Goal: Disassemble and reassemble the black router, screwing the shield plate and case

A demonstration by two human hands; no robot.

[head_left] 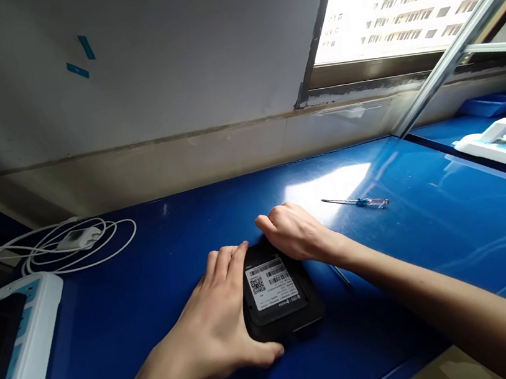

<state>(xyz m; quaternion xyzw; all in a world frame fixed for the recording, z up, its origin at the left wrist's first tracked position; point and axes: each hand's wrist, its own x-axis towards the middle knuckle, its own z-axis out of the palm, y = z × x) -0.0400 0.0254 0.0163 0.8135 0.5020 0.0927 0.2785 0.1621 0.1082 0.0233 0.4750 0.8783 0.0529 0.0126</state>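
- While the left hand (214, 314), spread wide, holds the black box (277, 311) on the blue table (426, 215), the right hand (294, 232) curls tightly, contents unclear.
- Slackened left grip could let the box skid.

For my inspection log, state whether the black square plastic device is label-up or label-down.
Label-up: on the black square plastic device, the white rectangular printed label faces the camera, its black-and-white QR code showing.

Blue tabletop (172, 282) bearing a black device (275, 283), screwdriver (368, 202), white charger (76, 239) and power strip (40, 345)
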